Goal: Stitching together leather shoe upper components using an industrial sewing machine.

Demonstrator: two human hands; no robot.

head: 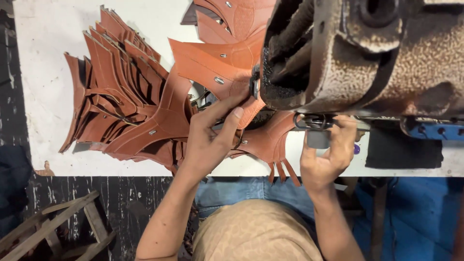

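A white table (48,29), scuffed and stained, carries a fanned stack (121,96) of brown leather pieces at its left and a rusty, pitted machine (357,53) at its right, with a black pad (403,150) beside it. The left hand (208,137) pinches the leather piece (227,67) lying under the machine's head, thumb and fingers closed on its edge, while the right hand (326,154) curls its fingers around a grey block (318,139) just below the machine. Beyond the table edge lie dark floorboards (130,198) and a wooden frame (53,227).
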